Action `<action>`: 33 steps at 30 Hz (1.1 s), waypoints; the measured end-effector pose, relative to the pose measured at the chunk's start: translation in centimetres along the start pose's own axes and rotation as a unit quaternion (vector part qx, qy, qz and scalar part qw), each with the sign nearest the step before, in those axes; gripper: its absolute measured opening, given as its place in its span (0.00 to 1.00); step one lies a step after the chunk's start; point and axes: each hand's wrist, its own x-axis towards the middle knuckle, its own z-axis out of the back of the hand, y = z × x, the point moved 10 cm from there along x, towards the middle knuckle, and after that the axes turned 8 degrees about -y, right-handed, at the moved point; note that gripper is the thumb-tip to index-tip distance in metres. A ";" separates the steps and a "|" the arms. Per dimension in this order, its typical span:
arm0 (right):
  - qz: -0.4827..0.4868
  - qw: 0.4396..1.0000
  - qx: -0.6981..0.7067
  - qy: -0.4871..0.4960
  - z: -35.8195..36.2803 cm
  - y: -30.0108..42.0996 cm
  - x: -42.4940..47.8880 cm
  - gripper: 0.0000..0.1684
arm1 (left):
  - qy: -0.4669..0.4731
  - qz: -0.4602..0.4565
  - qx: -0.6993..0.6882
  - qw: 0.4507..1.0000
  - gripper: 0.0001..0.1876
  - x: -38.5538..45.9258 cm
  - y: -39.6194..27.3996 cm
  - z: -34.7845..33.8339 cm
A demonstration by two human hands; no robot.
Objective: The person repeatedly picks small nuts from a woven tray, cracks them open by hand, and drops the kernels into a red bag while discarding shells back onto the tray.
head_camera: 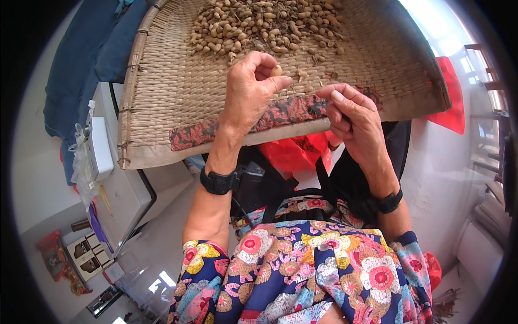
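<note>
A wide woven winnowing basket (170,93) lies before me, its near edge bound with a strip of red-and-black leaf-patterned cloth (291,113). Over the basket, my left hand (251,89) holds a single peanut (276,71) between the thumb and the curled index finger. My right hand (356,113) is just above the cloth strip, thumb pressed to the index finger and the other fingers curled in. Nothing shows in its grip. Farther back in the basket is a heap of unshelled peanuts (251,28) mixed with dirt and dry bits. Some shell fragments (302,75) are scattered between heap and hands.
Below the basket's near edge hangs a red plastic bag (299,150). To the left stands a white cabinet (125,194) with a white box (101,148) and a clear plastic bag (83,162). Dark blue cloth (81,69) drapes at upper left. Another red bag (453,97) is at right.
</note>
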 end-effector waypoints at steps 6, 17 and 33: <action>-0.021 1.000 -0.005 0.001 -0.5 -0.7 -0.2 0.13 | 0.084 0.040 -0.081 0.992 0.09 -3.4 -1.0 -2.9; -0.026 0.997 -0.068 -0.006 -0.3 -1.2 -0.4 0.15 | 0.085 0.064 -0.165 0.980 0.10 -6.4 -1.3 -4.7; 0.030 0.982 -0.178 0.060 -1.4 -1.2 -0.9 0.24 | 0.056 0.108 -0.144 0.982 0.04 -7.4 -1.1 -3.8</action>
